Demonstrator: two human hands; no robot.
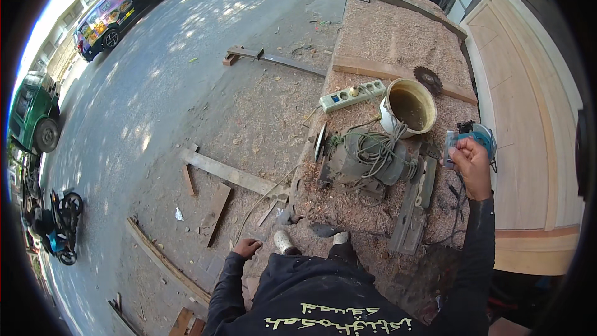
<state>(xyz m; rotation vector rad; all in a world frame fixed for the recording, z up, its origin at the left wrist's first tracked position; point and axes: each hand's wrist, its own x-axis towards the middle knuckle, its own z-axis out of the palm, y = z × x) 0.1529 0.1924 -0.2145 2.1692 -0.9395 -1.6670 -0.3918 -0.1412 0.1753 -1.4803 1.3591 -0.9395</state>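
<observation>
black shirt (323,285) nearest, a blue tool (486,137) sits partly behind right fingers (464,152).

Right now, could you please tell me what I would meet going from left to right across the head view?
Green vehicle, black car, left hand, pale power strip, off-white bucket, right hand, large wooden panel.

A black car (129,7) was at ten o'clock, a green vehicle (30,112) at nine, a motorbike (62,227) at eight; a white bucket (388,119) sat at two.
</observation>
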